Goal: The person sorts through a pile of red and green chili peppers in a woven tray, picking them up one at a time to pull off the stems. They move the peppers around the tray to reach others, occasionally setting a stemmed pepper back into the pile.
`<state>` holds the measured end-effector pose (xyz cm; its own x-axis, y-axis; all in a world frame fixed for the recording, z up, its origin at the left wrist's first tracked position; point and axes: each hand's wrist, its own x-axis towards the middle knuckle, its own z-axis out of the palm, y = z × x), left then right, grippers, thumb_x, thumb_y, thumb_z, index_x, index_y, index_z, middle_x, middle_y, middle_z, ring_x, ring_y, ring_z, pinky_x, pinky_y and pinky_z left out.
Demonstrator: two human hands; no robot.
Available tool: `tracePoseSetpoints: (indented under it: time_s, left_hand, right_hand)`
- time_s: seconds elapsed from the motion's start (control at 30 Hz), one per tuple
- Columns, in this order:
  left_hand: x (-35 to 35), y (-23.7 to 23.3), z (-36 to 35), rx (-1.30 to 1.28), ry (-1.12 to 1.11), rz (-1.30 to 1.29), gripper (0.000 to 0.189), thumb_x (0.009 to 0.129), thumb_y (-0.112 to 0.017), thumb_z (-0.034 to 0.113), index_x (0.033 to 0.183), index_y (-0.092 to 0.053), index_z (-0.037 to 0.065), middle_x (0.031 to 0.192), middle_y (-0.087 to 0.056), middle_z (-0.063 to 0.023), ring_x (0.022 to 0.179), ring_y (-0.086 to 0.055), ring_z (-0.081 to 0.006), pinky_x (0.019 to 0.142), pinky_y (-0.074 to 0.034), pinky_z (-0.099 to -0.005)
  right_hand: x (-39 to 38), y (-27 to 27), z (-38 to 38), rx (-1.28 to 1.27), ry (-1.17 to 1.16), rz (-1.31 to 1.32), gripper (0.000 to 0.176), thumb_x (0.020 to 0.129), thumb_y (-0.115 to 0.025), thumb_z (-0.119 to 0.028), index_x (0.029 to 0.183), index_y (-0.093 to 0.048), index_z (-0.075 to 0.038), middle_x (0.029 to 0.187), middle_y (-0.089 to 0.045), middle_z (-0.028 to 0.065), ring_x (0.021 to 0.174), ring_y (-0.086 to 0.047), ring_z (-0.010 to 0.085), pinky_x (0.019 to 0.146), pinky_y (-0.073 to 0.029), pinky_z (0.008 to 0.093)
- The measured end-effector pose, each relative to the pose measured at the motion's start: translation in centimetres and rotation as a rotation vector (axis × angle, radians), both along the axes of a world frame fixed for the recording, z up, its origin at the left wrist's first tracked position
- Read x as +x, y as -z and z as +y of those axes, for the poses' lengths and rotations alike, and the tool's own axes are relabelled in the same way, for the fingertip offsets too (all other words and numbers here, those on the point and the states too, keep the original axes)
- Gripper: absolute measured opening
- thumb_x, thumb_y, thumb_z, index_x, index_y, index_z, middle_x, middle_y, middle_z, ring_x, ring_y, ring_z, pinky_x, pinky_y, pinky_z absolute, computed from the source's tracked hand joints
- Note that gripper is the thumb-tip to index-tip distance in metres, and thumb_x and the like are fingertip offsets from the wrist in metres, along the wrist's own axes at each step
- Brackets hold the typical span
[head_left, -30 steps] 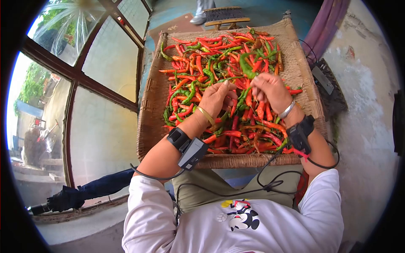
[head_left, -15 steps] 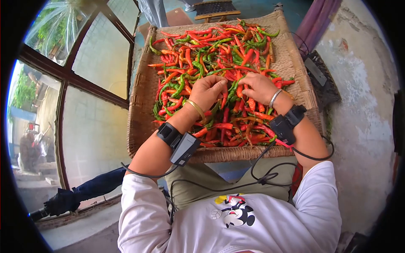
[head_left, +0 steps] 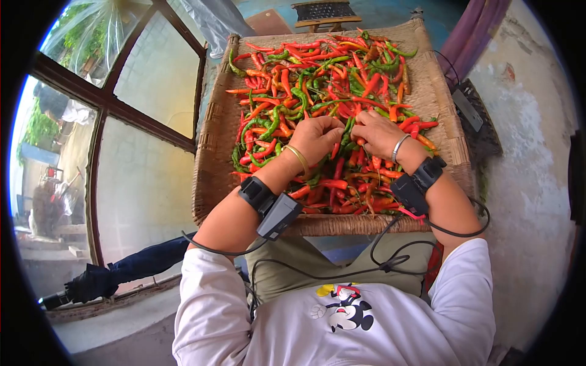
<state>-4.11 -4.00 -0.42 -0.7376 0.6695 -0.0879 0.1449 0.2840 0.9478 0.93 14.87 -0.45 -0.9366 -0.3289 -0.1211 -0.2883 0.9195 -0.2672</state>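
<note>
Red, green and orange chili peppers point(head_left: 293, 67) lie in a thick layer on a woven tray point(head_left: 213, 146) with a raised rim. Above the middle of the pile is my left hand point(head_left: 314, 139), its fingers pinched together on a red chili that hangs below the fingertips. Close beside it on the right, my right hand point(head_left: 379, 135) has its fingers bent inward over the chilies. What its fingertips hold, if anything, is too small to make out. The two hands are nearly touching.
A window frame point(head_left: 104, 104) stands at the left, with a dark folded umbrella point(head_left: 140, 266) below it. Black cables point(head_left: 390, 263) hang from the wrist devices over my lap. A small stool point(head_left: 326, 12) is beyond the tray, and a wall is at the right.
The whole view has shifted, so the tray appears slightly farther right. My two hands have come closer together, and the right fingers have curled inward.
</note>
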Motion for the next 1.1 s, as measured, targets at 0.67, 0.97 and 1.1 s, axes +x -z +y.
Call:
tracePoseSetpoints:
  time_s: [0.67,0.97,1.1]
  left_hand:
    - [1.4,-1.4,0.4,0.172,0.194,0.035,0.022,0.08,-0.061,0.014,0.097,-0.056,0.001,0.063,-0.051,0.0037,0.054,-0.045,-0.0025,0.047,-0.038,-0.0192]
    - [-0.8,-0.5,0.2,0.391,-0.215,0.196,0.023,0.081,-0.057,0.009,0.102,-0.055,-0.001,0.079,-0.057,-0.0006,0.063,-0.051,-0.0042,0.057,-0.045,-0.0181]
    - [-3.0,-0.6,-1.0,0.177,-0.357,0.298,0.021,0.081,-0.058,0.009,0.099,-0.056,-0.001,0.075,-0.057,0.0006,0.066,-0.051,-0.0042,0.058,-0.044,-0.0191]
  right_hand:
    - [1.4,-4.0,-1.1,-1.531,0.462,-0.118,0.029,0.087,-0.049,-0.028,0.084,-0.06,-0.001,0.063,-0.055,0.0008,0.05,-0.049,0.0053,0.045,-0.039,0.0174]
    - [-0.2,-3.5,3.6,-1.8,0.505,-0.038,0.023,0.088,-0.047,-0.024,0.089,-0.057,-0.004,0.066,-0.055,0.0,0.054,-0.05,0.0067,0.049,-0.042,0.0205]
    - [-1.1,-2.8,6.1,-1.966,0.775,0.083,0.021,0.087,-0.049,-0.023,0.095,-0.055,-0.005,0.077,-0.06,0.0032,0.065,-0.054,0.009,0.059,-0.044,0.0225]
